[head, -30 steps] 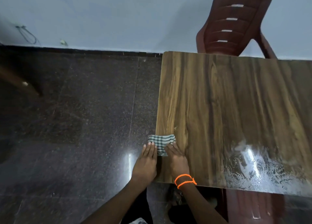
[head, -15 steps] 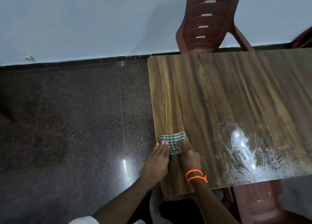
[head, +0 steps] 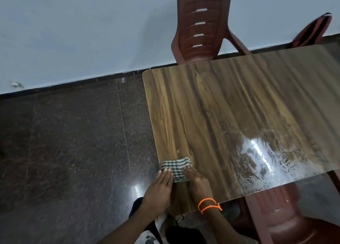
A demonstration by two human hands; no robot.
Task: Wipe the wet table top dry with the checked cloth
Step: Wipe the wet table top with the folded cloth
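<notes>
A small folded green-and-white checked cloth (head: 176,167) lies at the near left edge of the wooden table top (head: 230,105). My left hand (head: 159,190) rests on the cloth's left end with straight fingers. On its right end my right hand (head: 198,184), with orange cords round the wrist, presses with flat fingers. A shiny wet patch (head: 265,159) spreads over the table's near right part, well to the right of the cloth.
A dark red plastic chair (head: 202,26) stands at the table's far side against the pale wall. Another red chair (head: 287,223) is under the near right edge, and a third (head: 312,30) shows at the far right. Dark polished floor (head: 73,142) lies to the left.
The view has swung so more of the table's right side shows. Both hands stay flat on the cloth at the left edge, barely shifted.
</notes>
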